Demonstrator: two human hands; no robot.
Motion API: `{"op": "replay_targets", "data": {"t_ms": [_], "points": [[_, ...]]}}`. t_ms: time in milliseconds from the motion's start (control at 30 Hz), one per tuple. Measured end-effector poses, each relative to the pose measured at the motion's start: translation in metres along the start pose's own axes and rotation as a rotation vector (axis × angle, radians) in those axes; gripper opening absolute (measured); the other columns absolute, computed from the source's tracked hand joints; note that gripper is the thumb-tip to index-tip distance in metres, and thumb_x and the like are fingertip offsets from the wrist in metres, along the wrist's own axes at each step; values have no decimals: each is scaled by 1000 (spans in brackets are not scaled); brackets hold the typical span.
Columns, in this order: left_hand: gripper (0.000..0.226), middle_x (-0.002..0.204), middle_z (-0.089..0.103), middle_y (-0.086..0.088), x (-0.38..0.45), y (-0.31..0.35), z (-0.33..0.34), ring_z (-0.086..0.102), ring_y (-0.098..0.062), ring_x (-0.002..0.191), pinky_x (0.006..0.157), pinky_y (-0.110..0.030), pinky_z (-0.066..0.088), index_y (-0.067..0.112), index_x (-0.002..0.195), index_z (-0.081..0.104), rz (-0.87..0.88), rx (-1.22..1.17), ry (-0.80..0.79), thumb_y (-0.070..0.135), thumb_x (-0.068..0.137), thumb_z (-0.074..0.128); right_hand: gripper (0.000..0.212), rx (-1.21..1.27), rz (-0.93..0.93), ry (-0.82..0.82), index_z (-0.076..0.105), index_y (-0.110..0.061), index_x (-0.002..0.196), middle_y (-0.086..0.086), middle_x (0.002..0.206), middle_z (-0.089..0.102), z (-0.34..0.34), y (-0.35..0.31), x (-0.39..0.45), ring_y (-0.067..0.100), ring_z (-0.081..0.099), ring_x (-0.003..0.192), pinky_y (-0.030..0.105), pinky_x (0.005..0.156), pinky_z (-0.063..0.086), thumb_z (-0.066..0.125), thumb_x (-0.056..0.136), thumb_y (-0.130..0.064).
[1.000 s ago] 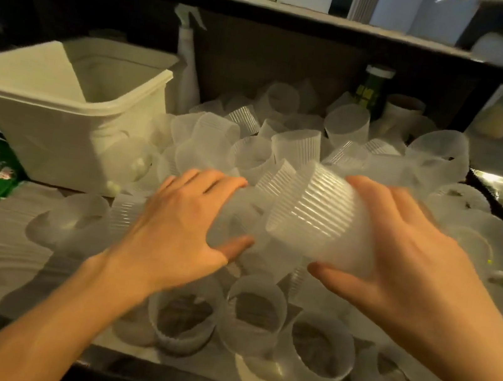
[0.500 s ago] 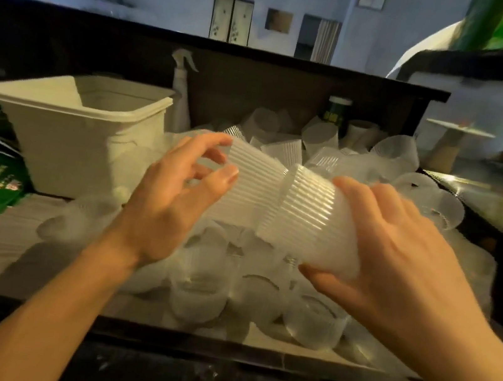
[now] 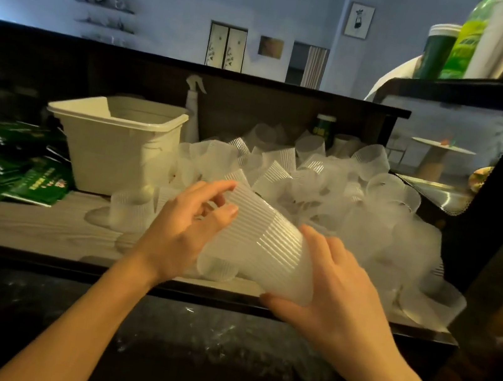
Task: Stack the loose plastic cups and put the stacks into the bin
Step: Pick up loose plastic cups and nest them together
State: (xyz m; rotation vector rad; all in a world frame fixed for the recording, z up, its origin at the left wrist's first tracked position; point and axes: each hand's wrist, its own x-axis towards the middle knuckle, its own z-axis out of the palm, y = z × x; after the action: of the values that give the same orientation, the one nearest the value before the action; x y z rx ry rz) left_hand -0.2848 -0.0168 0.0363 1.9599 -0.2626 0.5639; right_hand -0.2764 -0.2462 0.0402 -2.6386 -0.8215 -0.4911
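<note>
The left hand (image 3: 183, 229) curls its fingers (image 3: 210, 192) over the upper end of a short stack (image 3: 263, 245) of ribbed clear cups, thumb tip pressed on the ribbed wall, so it grips the stack there. The right hand (image 3: 334, 290) cups the lower, wider end, its fingers wrapped behind the stack and its thumb stretched along the bottom rim. The stack lies tilted, upper end toward the left and away, held in the air just above the front edge of the bench (image 3: 24, 220).

Under and beyond the hands a heap of loose cups (image 3: 326, 185) covers the right half of the bench, some upright, some on their sides; a few more stand just left of the left hand. The bin (image 3: 118, 149), pale and square, sits on the bench to the left of the heap, touching its nearest cups, well apart from the held stack. I cannot tell what lies inside it. Green packets (image 3: 25, 177) lie spread left of the bin. A spray bottle (image 3: 192, 108) stands behind the bin's right corner, against the dark back panel.
</note>
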Motion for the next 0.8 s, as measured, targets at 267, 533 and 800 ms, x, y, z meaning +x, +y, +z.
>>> {"op": "replay_targets", "data": {"t_ms": [267,533,800], "points": [[87,128,48,22,-33,-1,15,49,2,118,101,-29,44,42,140,44,-125,131,-202,92,70,31,86,125,3,-88,22,-41,136,-19,116,38,27,-5,-16,5,46,102,27,85,46,68,68,-67],[77,128,49,22,-33,-21,2,48,12,113,81,-7,39,37,136,47,-83,83,335,86,78,32,92,266,60,-81,19,-46,135,-25,116,36,42,-2,-17,2,47,105,25,87,50,67,62,-74],[42,126,52,-5,-10,-97,-52,51,-21,116,93,-50,49,14,131,55,-156,422,705,33,94,62,91,322,81,-119,18,-48,136,-29,116,33,50,-14,-6,-3,46,103,18,78,45,66,64,-75]]}}
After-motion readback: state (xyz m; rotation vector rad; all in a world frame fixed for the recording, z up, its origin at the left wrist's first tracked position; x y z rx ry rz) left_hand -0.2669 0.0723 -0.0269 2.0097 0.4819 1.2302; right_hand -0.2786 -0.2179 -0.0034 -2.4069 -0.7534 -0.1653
